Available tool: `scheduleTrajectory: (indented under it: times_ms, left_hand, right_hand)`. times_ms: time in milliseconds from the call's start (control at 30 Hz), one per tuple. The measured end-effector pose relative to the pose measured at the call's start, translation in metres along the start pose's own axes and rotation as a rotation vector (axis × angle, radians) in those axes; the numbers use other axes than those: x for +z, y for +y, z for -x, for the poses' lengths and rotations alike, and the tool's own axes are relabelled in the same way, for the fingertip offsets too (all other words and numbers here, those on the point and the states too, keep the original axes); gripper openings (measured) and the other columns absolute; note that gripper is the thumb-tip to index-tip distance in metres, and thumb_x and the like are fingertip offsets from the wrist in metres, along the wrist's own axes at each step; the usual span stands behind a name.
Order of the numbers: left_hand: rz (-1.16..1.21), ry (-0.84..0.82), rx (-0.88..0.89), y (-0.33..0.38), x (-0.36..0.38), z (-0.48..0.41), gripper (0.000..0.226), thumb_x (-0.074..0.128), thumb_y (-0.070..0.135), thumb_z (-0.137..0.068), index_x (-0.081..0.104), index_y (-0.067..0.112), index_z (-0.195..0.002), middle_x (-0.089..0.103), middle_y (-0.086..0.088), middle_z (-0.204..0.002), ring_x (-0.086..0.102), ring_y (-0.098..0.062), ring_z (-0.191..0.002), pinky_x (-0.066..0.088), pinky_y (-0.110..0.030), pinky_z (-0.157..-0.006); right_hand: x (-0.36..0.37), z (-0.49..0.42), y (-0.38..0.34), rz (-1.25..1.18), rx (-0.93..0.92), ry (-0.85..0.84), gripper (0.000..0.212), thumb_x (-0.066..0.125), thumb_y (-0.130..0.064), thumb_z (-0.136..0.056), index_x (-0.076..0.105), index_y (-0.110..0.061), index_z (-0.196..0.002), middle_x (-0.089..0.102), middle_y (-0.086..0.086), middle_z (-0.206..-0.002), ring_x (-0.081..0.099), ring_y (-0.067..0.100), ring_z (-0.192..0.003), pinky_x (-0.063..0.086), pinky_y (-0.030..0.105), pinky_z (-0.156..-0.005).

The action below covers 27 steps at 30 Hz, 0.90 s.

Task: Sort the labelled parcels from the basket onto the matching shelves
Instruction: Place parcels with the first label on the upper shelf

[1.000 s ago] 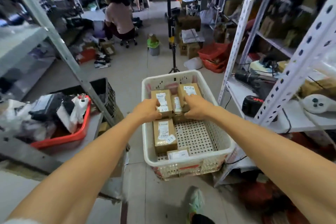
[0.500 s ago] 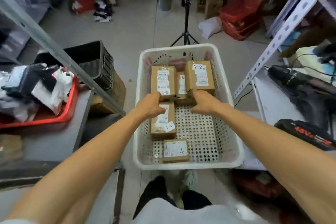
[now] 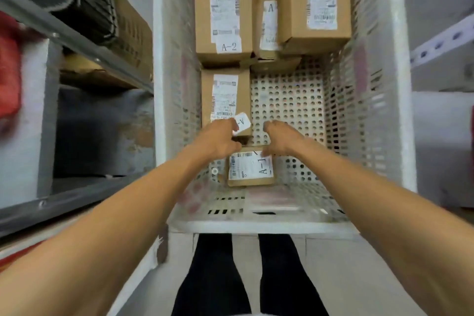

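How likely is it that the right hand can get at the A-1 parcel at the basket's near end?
Very likely yes: the right hand is over the far edge of the A-1 parcel, nothing lies on top of it, and beside it the floor of the basket is bare.

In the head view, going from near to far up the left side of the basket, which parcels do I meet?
small A-1 parcel → parcel with the lifting sticker → left A-2 parcel

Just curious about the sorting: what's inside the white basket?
The basket holds five brown parcels: left A-2 parcel, right A-2 parcel, A-1 parcel, narrow parcel and long parcel, labels partly covered. Anything beneath is hidden.
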State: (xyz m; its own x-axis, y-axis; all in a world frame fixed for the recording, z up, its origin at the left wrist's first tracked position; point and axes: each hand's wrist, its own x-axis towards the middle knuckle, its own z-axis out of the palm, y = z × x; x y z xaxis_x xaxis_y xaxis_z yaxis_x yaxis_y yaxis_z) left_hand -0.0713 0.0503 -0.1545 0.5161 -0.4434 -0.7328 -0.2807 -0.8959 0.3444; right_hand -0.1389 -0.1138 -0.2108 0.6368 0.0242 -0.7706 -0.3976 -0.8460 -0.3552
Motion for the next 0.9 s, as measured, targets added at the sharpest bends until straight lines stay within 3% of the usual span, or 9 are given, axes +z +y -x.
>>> scheduleTrajectory:
  times_ms: [100, 267, 467, 700, 900]
  left_hand:
    - [-0.006, 0.041, 0.032, -0.002, 0.009, -0.028, 0.049, 0.065, 0.028, -0.081, 0.052, 0.018, -0.127, 0.063, -0.004, -0.118, 0.061, -0.023, -0.103, 0.052, -0.040, -0.089]
    - [0.017, 0.086, 0.083, -0.002, 0.016, -0.049, 0.040, 0.065, 0.038, -0.086, 0.055, 0.023, -0.121, 0.063, 0.005, -0.110, 0.060, -0.018, -0.099, 0.052, -0.038, -0.087]
    - [0.048, 0.065, 0.063, -0.006, 0.010, -0.043, 0.038, 0.066, 0.028, -0.083, 0.057, 0.019, -0.119, 0.065, 0.000, -0.109, 0.061, -0.020, -0.095, 0.052, -0.040, -0.086]
    - [0.032, 0.116, 0.068, -0.005, -0.016, -0.030, 0.037, 0.066, 0.025, -0.084, 0.058, 0.018, -0.119, 0.063, 0.001, -0.105, 0.060, -0.021, -0.098, 0.051, -0.041, -0.087]
    - [0.006, 0.139, 0.094, 0.005, -0.037, -0.014, 0.036, 0.065, 0.025, -0.085, 0.058, 0.017, -0.120, 0.063, -0.002, -0.108, 0.059, -0.021, -0.098, 0.051, -0.038, -0.086]
  right_hand:
    - [0.028, -0.041, -0.002, -0.064, -0.009, -0.109, 0.077, 0.087, -0.034, -0.064, 0.050, -0.011, -0.126, 0.057, 0.005, -0.124, 0.054, 0.025, -0.111, 0.044, 0.030, -0.085]
    - [0.068, -0.069, 0.007, -0.072, -0.053, -0.290, 0.110, 0.090, -0.049, -0.049, 0.039, -0.025, -0.143, 0.055, 0.001, -0.137, 0.054, 0.024, -0.120, 0.045, 0.036, -0.100]
    - [0.066, -0.054, 0.003, 0.111, -0.186, -0.238, 0.091, 0.085, -0.043, -0.064, 0.042, -0.020, -0.141, 0.059, 0.005, -0.131, 0.056, 0.026, -0.115, 0.047, 0.036, -0.095]
    - [0.065, -0.041, -0.003, 0.125, -0.187, -0.144, 0.048, 0.081, -0.028, -0.074, 0.058, -0.010, -0.112, 0.064, 0.009, -0.111, 0.059, 0.027, -0.100, 0.047, 0.035, -0.084]
    - [0.047, -0.008, 0.017, 0.084, -0.108, -0.025, 0.053, 0.079, -0.027, -0.075, 0.057, -0.015, -0.121, 0.062, 0.008, -0.115, 0.055, 0.027, -0.108, 0.042, 0.036, -0.090]
